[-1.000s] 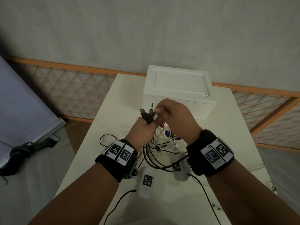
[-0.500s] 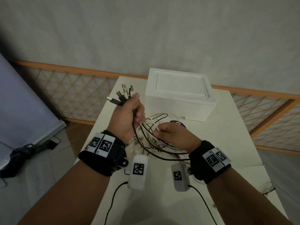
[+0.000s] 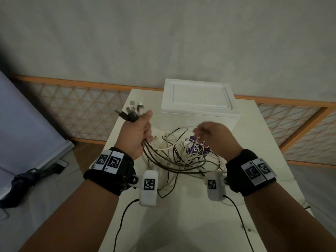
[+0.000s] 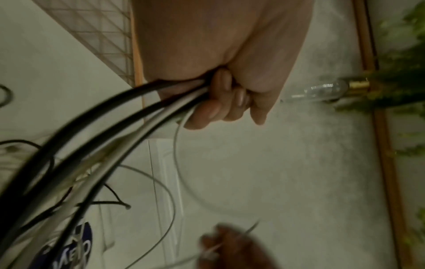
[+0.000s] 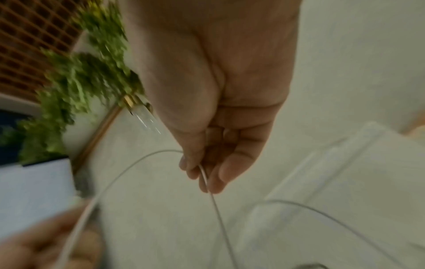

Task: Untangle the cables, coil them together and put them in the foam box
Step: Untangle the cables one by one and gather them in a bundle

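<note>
1. Nearest the viewer: both forearms carry black wrist bands [image 3: 111,171] with printed markers; a white camera module [image 3: 148,188] hangs below each wrist, its own black lead trailing back over the bench [image 3: 181,224].
2. Left hand [image 3: 135,135]: grip clenched round a bundle of cables [image 3: 163,160]. The wrist view shows its fingers [image 4: 216,107] curled over black and white strands alike.
3. Above that grip, the connector ends [image 3: 131,111] fan out up and to the left, clear of the fist.
4. Below that grip, the strands run down and to the right into a loose tangle that sags between the two hands; whether its lowest loops touch the bench cannot be told.
5. Right hand [image 3: 216,137]: grip pinches a single thin white cable [image 5: 214,203] between thumb and fingertips [image 5: 230,171], raised above the tangle. The strand hangs down from the pinch and loops away left towards the other hand.
6. Directly under the right grip, beneath the strands, lies a purple printed disc [image 3: 197,149] on the bench.
7. Beyond both grips: the foam box [image 3: 198,104], white, lid on, standing at the far end of the bench. No cable is inside it.
8. Behind the bench: an orange-framed lattice panel [image 3: 81,110] against a grey wall.
</note>
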